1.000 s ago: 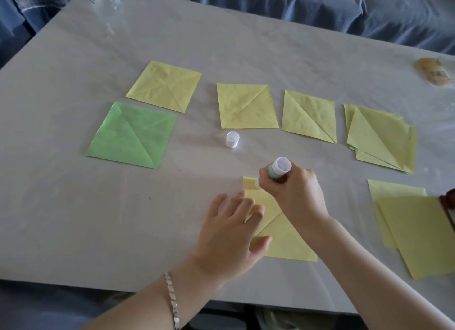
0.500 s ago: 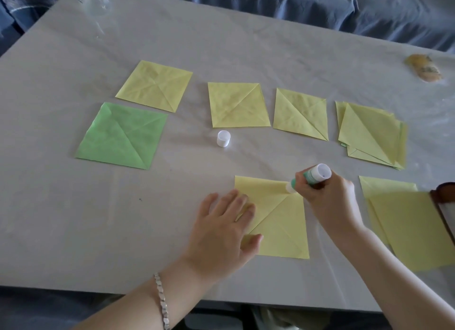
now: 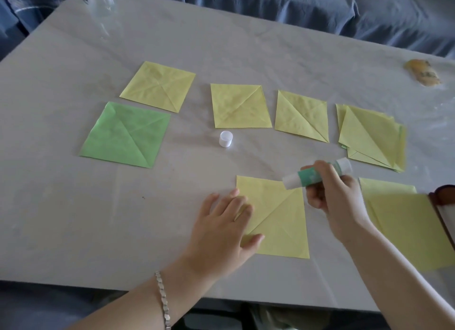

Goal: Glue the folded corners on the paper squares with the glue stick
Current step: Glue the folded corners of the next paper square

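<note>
Two grips | left grip (image 3: 221, 224) flat on paper square (image 3: 283, 227) | right grip (image 3: 337, 199) clamps glue stick (image 3: 309, 176)

**Matt paper, smooth plastic, a little metal**

The tabletop (image 3: 73, 219) is covered by a pale grey matt sheet, faintly wrinkled. The yellow squares (image 3: 237, 105) and the green square (image 3: 125, 135) are made of thin matt paper, marked by sharp creases and slight crumpling. The glue stick (image 3: 312, 177) is cased in smooth plastic, white at the ends, with a green label. Its cap (image 3: 226, 139) is made of the same smooth white plastic. A bracelet (image 3: 163, 302) of shiny metal links is worn on one wrist. Soft blue cloth (image 3: 295, 7) is bunched behind, and a clear, glossy bottle (image 3: 98, 0) is seen.
</note>
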The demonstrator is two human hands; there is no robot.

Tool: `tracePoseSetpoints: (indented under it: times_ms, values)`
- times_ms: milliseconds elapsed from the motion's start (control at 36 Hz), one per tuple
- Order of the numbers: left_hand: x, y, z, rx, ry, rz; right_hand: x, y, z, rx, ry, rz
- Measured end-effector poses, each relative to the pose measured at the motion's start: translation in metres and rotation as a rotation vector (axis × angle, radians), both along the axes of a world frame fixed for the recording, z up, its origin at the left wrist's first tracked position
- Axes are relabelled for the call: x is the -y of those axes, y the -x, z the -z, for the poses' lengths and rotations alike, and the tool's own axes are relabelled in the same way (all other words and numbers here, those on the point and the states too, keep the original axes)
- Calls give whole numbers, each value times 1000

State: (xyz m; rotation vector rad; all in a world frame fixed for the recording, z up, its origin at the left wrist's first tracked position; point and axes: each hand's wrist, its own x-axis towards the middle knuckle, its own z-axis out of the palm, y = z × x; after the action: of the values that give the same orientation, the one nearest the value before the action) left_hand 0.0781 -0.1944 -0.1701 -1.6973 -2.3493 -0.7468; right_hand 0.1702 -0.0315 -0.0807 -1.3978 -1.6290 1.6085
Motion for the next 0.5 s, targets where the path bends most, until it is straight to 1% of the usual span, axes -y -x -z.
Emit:
tracePoseSetpoints:
  times_ms: [83,167,222,333,417,500]
  values:
    - [1,0,0,-2,-29,3,6,9,5,-10,116,1]
    - [1,1,-1,-6,-48,5,10,15,10,-64,233,14]
    - [1,0,-1,-9,-49,3,12,17,11,-58,219,0]
    - [1,0,-1,-25,-55,0,20,20,15,102,-48,-103]
    - [0,0,0,-38,-79,-9,29,25,17,236,-276,-231]
    - [-1,0,1,-37,-108,-14,39,33,19,293,-433,-354]
